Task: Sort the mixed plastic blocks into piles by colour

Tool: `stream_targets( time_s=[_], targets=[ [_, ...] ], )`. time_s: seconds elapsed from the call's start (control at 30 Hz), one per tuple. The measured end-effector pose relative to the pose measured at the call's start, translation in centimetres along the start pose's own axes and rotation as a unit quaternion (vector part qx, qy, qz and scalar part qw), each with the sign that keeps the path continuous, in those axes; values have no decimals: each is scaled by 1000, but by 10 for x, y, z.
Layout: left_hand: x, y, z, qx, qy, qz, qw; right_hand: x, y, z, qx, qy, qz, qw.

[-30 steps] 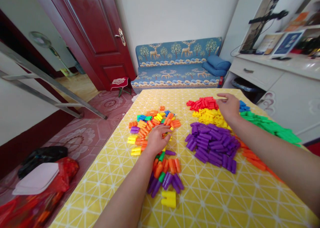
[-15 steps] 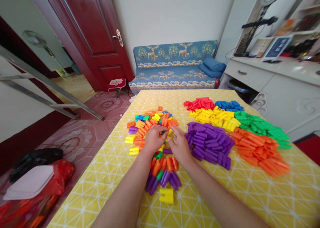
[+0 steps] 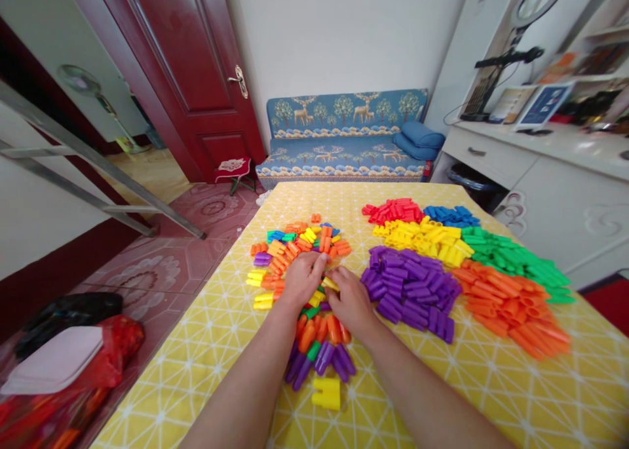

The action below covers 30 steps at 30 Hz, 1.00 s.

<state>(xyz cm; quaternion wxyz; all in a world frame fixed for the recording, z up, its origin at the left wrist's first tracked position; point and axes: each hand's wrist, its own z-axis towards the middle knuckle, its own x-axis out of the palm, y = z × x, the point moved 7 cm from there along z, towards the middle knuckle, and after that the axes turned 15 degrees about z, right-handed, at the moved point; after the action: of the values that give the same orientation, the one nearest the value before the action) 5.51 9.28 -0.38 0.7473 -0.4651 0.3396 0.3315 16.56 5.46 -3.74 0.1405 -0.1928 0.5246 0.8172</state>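
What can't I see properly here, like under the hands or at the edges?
All in the head view:
1. Pieces beneath the left hand: that hand covers them.
2. How the yellow piece by the right hand is held, if at all: the hands hide part of it.
3. The rest of the red bag: cut off by the picture's edge.
4. Writing on the blue-and-white card: too small and blurry.

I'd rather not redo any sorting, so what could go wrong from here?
The right hand is close beside the purple pile, so a sideways move could scatter its edge.
A lone yellow block lies between the forearms, where one might brush it.
The green pile and orange pile meet along their edges, so a bump might mix colours.
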Motion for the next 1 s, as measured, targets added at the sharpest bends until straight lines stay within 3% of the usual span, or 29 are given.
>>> stream_targets(
  time_s=[0.2, 0.43, 0.63, 0.7, 0.77, 0.9, 1.0],
  targets=[
    [2, 2, -1, -2, 11, -8, 1000, -15, 9, -4, -28, -110, 143, 983],
    [1, 9, -2, -31, -1, -90, 995, -14, 21, -5, -34, -68, 207, 975],
    [2, 11, -1, -43, 0, -87, 995, -30, 40, -6, -68, -92, 200, 973],
    [2, 12, -1, -45, 1, -69, 997, -54, 37, 0, -43, -140, 202, 968],
    [3, 12, -1, -46, 4, -53, 998, -91, 23, 7, -9, -219, 231, 948],
    [5, 12, -1, -47, 11, -36, 998, -176, -30, 6, 58, -423, 323, 845],
    [5, 12, -1, -45, 12, -29, 998, -214, -69, -6, 104, -518, 367, 766]
  ],
)
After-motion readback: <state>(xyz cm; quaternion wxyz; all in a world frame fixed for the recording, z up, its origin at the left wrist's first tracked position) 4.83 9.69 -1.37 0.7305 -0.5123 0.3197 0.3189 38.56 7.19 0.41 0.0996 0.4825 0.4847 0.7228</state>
